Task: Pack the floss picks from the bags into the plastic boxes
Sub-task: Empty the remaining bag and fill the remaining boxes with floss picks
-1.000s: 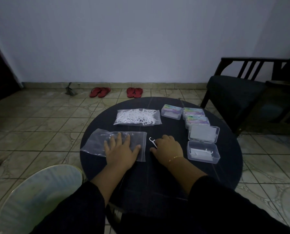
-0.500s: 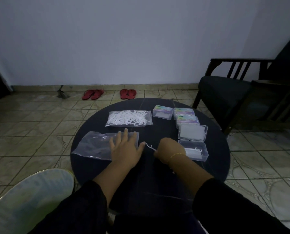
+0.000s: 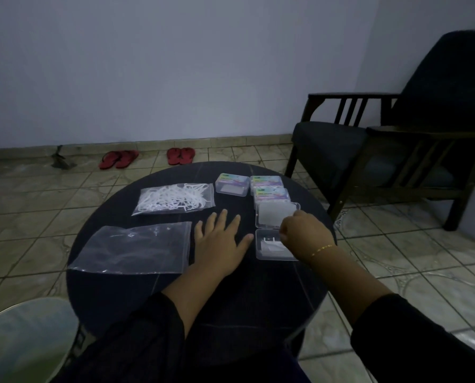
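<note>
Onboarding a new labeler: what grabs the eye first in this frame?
The two hands at the middle of the round dark table: the left hand lies flat on the tabletop, and the right hand is curled above the open plastic box. Behind them a bag of white floss picks stands out, with a nearly empty bag nearer.
</note>
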